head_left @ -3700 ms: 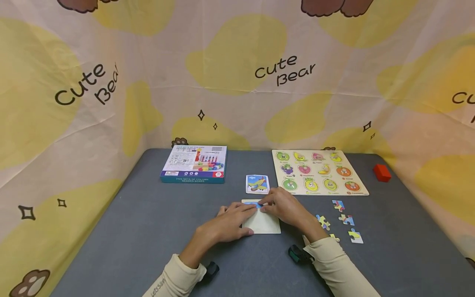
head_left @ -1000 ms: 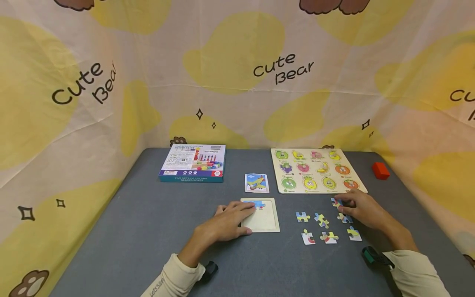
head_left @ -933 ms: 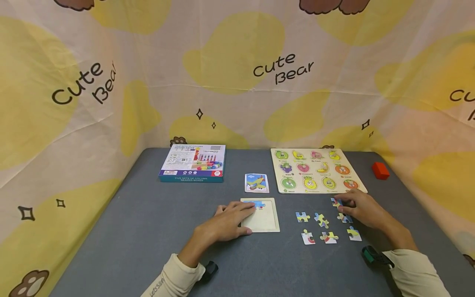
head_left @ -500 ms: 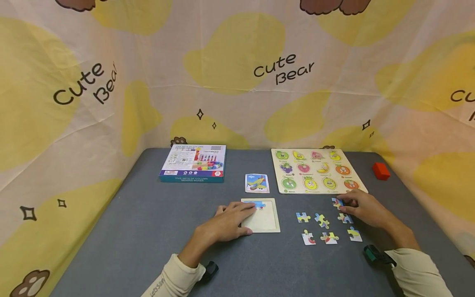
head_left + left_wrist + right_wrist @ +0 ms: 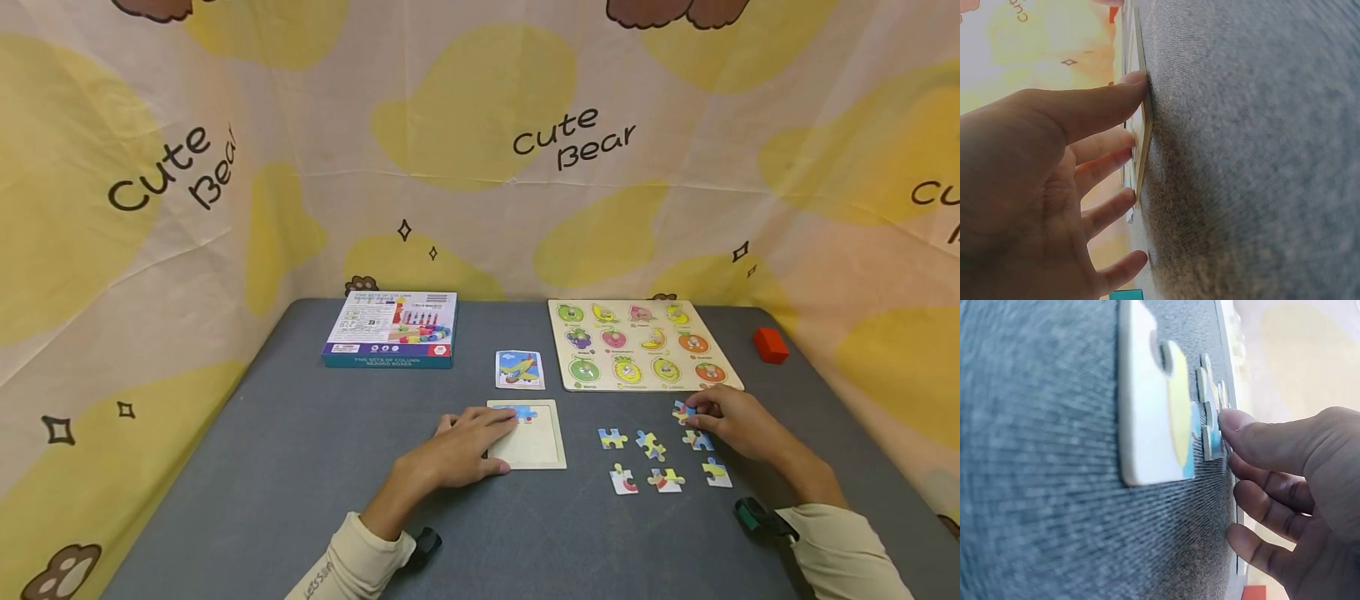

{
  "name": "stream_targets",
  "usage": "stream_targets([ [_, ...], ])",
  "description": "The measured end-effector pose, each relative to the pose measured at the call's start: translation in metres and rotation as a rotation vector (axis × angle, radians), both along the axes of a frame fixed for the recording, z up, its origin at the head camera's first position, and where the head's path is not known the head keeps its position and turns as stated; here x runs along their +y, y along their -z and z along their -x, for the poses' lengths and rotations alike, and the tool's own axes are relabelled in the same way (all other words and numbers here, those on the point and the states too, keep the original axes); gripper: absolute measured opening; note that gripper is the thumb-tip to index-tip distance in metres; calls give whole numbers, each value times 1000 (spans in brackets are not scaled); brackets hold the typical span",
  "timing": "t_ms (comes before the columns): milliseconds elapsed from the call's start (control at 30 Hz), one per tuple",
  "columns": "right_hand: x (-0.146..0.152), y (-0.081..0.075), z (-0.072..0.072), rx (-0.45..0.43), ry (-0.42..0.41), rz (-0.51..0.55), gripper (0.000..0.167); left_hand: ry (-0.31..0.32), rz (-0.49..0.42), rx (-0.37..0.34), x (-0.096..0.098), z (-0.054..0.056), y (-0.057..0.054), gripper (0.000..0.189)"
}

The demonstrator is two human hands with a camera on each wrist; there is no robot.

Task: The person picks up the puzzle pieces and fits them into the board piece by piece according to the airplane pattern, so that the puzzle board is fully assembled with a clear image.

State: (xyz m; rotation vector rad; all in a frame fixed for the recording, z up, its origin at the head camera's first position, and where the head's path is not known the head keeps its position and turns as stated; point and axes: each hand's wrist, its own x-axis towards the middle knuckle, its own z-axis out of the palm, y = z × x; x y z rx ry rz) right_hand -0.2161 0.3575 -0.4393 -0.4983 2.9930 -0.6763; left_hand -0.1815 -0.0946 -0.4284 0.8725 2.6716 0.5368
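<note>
My left hand (image 5: 461, 450) rests on the left side of a pale wooden puzzle tray (image 5: 558, 433), its thumb at the near edge (image 5: 1141, 134) and some fingertips over the board. Blue sky puzzle pieces (image 5: 528, 412) lie along the tray's top edge, partly hidden by those fingers. Over on the right, my right hand (image 5: 738, 423) pinches a small blue, red and yellow puzzle piece (image 5: 681, 411) between thumb and fingers. Just below it lies another puzzle piece (image 5: 697, 440). A white-and-yellow corner piece (image 5: 1154, 419) looms close in the right wrist view.
Several loose puzzle pieces (image 5: 649, 446) lie between the tray and my right hand. Behind the tray sits an airplane picture card (image 5: 519, 370). Farther back are a boxed bead set (image 5: 390, 329), a fruit board (image 5: 641, 346) and a red block (image 5: 770, 345).
My right hand has gone from the tray to the loose pieces at right. The piece it pinches has just turned and shifted slightly. My left hand stays on the tray.
</note>
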Motion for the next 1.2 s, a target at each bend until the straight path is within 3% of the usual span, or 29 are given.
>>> stream_targets([
  [400,-16,-2,-1,41,-27,36,19,-7,0,-3,0,1,0,67],
  [633,-47,-4,2,15,-61,61,19,-4,0,6,1,1,-1,66],
  [1200,-123,-8,11,105,-177,49,11,-1,-14,6,0,0,0,66],
])
